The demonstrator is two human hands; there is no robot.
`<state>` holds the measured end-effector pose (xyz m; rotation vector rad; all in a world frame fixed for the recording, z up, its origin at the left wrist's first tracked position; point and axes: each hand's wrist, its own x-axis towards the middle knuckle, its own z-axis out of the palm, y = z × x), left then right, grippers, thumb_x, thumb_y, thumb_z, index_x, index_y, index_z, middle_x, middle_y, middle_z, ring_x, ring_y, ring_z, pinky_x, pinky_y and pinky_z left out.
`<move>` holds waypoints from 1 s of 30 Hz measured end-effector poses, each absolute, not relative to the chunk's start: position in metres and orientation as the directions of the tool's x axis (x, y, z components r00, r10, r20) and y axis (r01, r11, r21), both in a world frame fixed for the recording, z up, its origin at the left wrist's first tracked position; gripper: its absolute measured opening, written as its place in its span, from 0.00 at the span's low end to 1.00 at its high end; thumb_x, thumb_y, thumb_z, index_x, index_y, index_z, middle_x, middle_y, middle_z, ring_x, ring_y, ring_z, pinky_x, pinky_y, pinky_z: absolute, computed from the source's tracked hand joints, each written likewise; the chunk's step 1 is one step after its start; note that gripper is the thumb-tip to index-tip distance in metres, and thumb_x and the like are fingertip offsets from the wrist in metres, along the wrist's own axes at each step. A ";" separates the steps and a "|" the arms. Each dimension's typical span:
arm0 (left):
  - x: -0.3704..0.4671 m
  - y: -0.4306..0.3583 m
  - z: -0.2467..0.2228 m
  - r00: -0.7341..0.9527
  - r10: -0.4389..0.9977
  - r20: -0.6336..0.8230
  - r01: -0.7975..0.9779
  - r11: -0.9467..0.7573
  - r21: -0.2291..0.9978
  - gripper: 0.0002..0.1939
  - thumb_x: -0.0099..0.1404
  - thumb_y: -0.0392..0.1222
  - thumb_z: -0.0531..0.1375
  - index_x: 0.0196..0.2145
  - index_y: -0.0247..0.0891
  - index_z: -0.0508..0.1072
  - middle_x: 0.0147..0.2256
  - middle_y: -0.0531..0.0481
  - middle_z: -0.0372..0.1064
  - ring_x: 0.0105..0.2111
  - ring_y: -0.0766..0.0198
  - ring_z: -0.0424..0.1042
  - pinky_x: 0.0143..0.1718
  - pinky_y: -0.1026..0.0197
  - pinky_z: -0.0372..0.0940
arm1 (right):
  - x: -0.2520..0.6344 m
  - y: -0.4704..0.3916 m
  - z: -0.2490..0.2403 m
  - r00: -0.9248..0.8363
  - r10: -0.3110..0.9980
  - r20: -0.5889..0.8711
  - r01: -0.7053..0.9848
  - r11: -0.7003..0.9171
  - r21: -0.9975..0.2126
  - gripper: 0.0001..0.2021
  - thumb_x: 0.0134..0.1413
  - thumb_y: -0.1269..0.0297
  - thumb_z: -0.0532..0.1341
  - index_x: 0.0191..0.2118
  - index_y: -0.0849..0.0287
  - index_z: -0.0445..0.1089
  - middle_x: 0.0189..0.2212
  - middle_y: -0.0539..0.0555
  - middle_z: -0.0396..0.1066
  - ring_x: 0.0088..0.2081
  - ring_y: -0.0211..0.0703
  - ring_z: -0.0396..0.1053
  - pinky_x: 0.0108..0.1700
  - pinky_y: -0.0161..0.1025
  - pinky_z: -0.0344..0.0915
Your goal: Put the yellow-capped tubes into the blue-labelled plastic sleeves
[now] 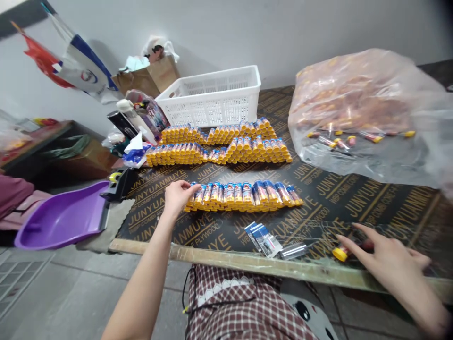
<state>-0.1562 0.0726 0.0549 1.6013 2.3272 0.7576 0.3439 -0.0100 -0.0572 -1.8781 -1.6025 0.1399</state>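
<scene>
At the left end of the front row of small blue-labelled tubes with yellow caps (238,192), my left hand (180,194) has its thumb and fingers pinched on an end tube. My right hand (389,255) is low at the right, fingers apart, over a yellow-capped tube (340,253) lying near the table's front edge. Its fingers reach beside that tube, and whether they touch it is unclear. Flat blue and white labels (264,238) and a clear sleeve (294,250) lie between the hands.
More tube rows (258,150) stand behind, before a white basket (212,97). A clear bag of loose tubes (354,104) fills the right rear. Bottles (132,118) and a black tape dispenser (120,185) stand left, beside a purple dustpan (63,217). Wood trim (226,260) edges the table.
</scene>
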 end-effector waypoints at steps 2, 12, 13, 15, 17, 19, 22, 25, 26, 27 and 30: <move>-0.152 0.069 0.060 -0.361 0.919 0.156 0.843 0.250 0.477 0.20 0.55 0.57 0.59 0.25 0.35 0.77 0.24 0.44 0.74 0.27 0.58 0.71 0.30 0.61 0.58 | 0.330 -0.013 -0.048 0.207 0.955 0.214 0.917 -0.113 -0.381 0.32 0.36 0.33 0.60 0.41 0.52 0.74 0.17 0.56 0.68 0.28 0.56 0.66 0.34 0.49 0.48; -0.032 0.003 0.025 0.041 0.997 0.059 0.718 -0.070 0.693 0.11 0.58 0.48 0.61 0.26 0.37 0.75 0.25 0.51 0.71 0.25 0.65 0.67 0.29 0.64 0.58 | 0.296 -0.013 -0.030 0.237 0.968 0.086 0.917 -0.193 -0.350 0.27 0.45 0.50 0.56 0.51 0.55 0.66 0.23 0.51 0.69 0.34 0.52 0.68 0.40 0.47 0.53; -0.020 -0.001 0.015 0.096 0.995 -0.015 0.731 -0.060 0.680 0.10 0.56 0.47 0.62 0.26 0.37 0.74 0.25 0.51 0.71 0.26 0.65 0.67 0.29 0.64 0.58 | 0.293 -0.013 -0.028 0.237 0.967 0.093 0.904 -0.185 -0.386 0.26 0.45 0.52 0.56 0.51 0.55 0.66 0.24 0.50 0.70 0.34 0.51 0.68 0.40 0.47 0.54; -0.006 -0.006 0.000 0.127 0.987 -0.103 0.759 -0.029 0.651 0.09 0.54 0.45 0.64 0.25 0.37 0.73 0.27 0.50 0.71 0.27 0.64 0.67 0.29 0.64 0.57 | 0.287 -0.015 -0.020 0.224 0.970 0.099 0.858 -0.148 -0.491 0.25 0.47 0.55 0.57 0.52 0.56 0.65 0.26 0.51 0.70 0.33 0.48 0.68 0.40 0.45 0.57; -0.002 -0.006 -0.008 0.096 0.987 -0.131 0.760 0.012 0.650 0.07 0.54 0.43 0.64 0.24 0.37 0.72 0.26 0.51 0.70 0.27 0.64 0.67 0.29 0.64 0.56 | 0.282 -0.018 -0.013 0.176 0.980 0.095 0.785 -0.081 -0.614 0.23 0.50 0.56 0.57 0.52 0.57 0.65 0.29 0.52 0.68 0.32 0.44 0.67 0.39 0.42 0.61; -0.003 -0.005 -0.010 0.075 0.988 -0.137 0.746 0.035 0.665 0.06 0.56 0.40 0.63 0.24 0.37 0.71 0.26 0.51 0.70 0.27 0.64 0.66 0.30 0.64 0.55 | 0.277 -0.020 -0.009 0.122 0.987 0.100 0.719 -0.019 -0.695 0.21 0.55 0.56 0.54 0.53 0.58 0.65 0.31 0.53 0.66 0.32 0.42 0.66 0.38 0.40 0.63; -0.004 -0.007 -0.007 0.081 0.987 -0.137 0.732 0.035 0.680 0.06 0.57 0.39 0.61 0.23 0.37 0.72 0.25 0.50 0.71 0.27 0.63 0.67 0.30 0.63 0.55 | 0.274 -0.022 -0.009 0.102 0.986 0.129 0.702 0.021 -0.712 0.23 0.59 0.54 0.51 0.56 0.58 0.62 0.32 0.53 0.64 0.34 0.44 0.65 0.40 0.42 0.64; -0.002 -0.011 -0.006 0.086 0.989 -0.122 0.716 0.024 0.698 0.05 0.59 0.38 0.60 0.25 0.38 0.73 0.26 0.50 0.72 0.28 0.63 0.69 0.31 0.63 0.56 | 0.271 -0.021 -0.014 0.098 0.986 0.135 0.701 0.028 -0.713 0.24 0.59 0.52 0.49 0.58 0.57 0.60 0.32 0.53 0.65 0.33 0.44 0.66 0.40 0.43 0.64; -0.001 -0.012 -0.007 0.077 0.991 -0.113 0.716 0.024 0.698 0.05 0.59 0.38 0.60 0.26 0.39 0.73 0.26 0.51 0.72 0.27 0.63 0.69 0.31 0.63 0.56 | 0.269 -0.021 -0.015 0.098 0.988 0.121 0.684 0.022 -0.730 0.24 0.58 0.52 0.50 0.57 0.57 0.60 0.33 0.53 0.67 0.33 0.44 0.67 0.39 0.43 0.65; 0.000 -0.013 -0.007 0.066 0.993 -0.101 0.720 0.023 0.693 0.04 0.58 0.38 0.60 0.26 0.39 0.73 0.25 0.51 0.72 0.27 0.63 0.69 0.31 0.63 0.56 | 0.266 -0.021 -0.015 0.106 0.989 0.107 0.658 0.011 -0.753 0.24 0.57 0.51 0.53 0.56 0.56 0.60 0.33 0.53 0.68 0.32 0.43 0.67 0.38 0.41 0.65; 0.000 -0.015 -0.007 0.026 0.999 -0.044 0.730 0.011 0.683 0.04 0.56 0.38 0.62 0.24 0.39 0.71 0.24 0.52 0.69 0.26 0.64 0.66 0.29 0.63 0.55 | 0.255 -0.025 -0.009 0.162 0.982 0.099 0.582 -0.014 -0.813 0.19 0.50 0.53 0.61 0.46 0.56 0.64 0.32 0.52 0.70 0.31 0.42 0.69 0.35 0.39 0.66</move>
